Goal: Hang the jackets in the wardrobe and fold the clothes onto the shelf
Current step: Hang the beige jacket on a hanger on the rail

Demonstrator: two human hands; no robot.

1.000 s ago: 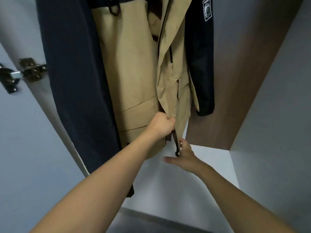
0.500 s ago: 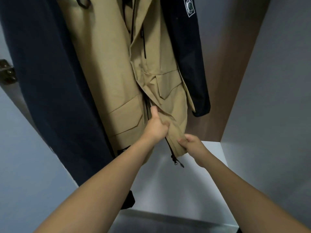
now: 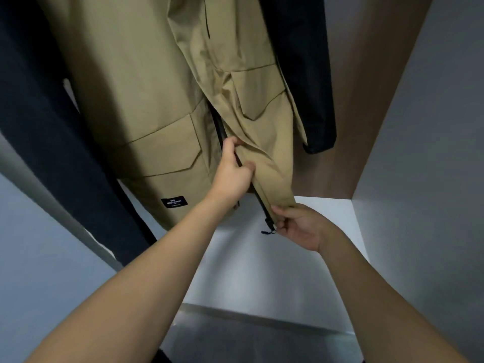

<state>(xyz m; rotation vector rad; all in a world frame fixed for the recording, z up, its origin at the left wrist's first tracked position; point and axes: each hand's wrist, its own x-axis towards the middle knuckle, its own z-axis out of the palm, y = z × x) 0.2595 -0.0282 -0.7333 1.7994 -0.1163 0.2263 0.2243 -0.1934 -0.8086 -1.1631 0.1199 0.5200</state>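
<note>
Straightening the front of one khaki cotton jacket with flap pockets and dark sleeves, hanging in the white-walled wardrobe with a brown back panel, upper centre. Left to right:

- Dark navy hanging garment, far left: one visible.
- Khaki jacket: one; small black label near the hem.
- Left hand: fingers curled, pinching the front edge beside the black zip.
- Right hand: pinching the hem corner at the zip's lower end.
- White shelf, below: one.

Advice: keep the hem taut with the right hand, align both zip edges, and avoid tugging the jacket off its hanger.
</note>
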